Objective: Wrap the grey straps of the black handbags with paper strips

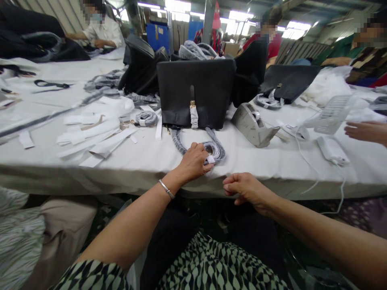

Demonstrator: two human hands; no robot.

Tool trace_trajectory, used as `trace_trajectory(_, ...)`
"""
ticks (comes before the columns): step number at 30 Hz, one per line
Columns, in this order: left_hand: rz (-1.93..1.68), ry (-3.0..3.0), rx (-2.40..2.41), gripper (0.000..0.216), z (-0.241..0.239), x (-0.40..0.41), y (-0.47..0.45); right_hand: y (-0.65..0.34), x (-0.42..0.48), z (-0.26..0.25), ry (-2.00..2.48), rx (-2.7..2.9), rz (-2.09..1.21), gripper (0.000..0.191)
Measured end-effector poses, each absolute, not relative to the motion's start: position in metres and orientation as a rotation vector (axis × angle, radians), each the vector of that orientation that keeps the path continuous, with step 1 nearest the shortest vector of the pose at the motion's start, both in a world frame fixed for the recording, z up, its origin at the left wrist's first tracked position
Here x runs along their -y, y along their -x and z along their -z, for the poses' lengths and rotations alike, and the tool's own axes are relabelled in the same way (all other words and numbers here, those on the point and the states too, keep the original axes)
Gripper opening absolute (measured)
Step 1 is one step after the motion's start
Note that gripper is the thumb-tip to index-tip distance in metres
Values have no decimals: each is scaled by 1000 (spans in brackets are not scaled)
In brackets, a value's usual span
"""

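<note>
the left hand (193, 162) lies on the white table (272, 161), fingers curled down onto the wrapped handle (216, 150) of a black handbag (196, 94) — pressing on the grey wrapping near a small white tape band, more resting on it than gripping. the handbag stands upright just behind the hand, near the table's front edge, its handle loops drooping forward onto the cloth and a wrapped clasp down its middle.

the right hand (243, 188) hangs at the table's front edge, loosely closed, thumb against the fingertips; whether anything is pinched there cannot be told.

just to the right of the bag sits a grey tape dispenser (254, 125). to the left, a scatter of white paper strips (96, 135) and a small wrapped coil (146, 118). another person's hand (364, 132) rests at the far right, near a white fan (332, 114) and its cord. more black bags (142, 64) stand farther back — other people sit beyond them.
</note>
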State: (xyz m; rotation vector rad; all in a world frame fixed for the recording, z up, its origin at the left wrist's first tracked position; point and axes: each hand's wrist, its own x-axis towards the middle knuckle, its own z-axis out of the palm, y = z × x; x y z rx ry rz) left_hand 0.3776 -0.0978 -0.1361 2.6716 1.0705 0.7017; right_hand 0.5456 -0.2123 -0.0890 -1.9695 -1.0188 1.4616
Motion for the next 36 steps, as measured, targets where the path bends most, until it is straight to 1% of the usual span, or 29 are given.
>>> trace_trajectory(2,-721,-2569,-1079,21,133,93,-376,-556,219,87,1893,995,-1467,17)
trace_trajectory(5,-794,-2255,-1091,20,127,86,-372,-565,218,79,1785,989,-1445,20)
trace_trajectory(10,-928,-1941,-1064,24,122,84,-369,-559,192,71,1658,948,-1356,21)
trace_trajectory(15,-1029,-1800,-1026,27,129,85,-366,-542,171,83,1519,742,-1588,27)
trace_trajectory(21,-1051,-1727,-994,25,133,83,-364,-532,164,92,1390,677,-1632,18)
trace_trajectory(29,-1066,-1736,-992,24,133,84,-365,-524,159,98,1439,781,-1520,14)
trace_trajectory(32,-1062,-1726,-1000,27,134,84,-364,-524,157,103,1469,821,-1476,17)
trace_trajectory(36,-1045,-1716,-983,27,135,83,-362,-527,157,108,1528,1066,-1339,24)
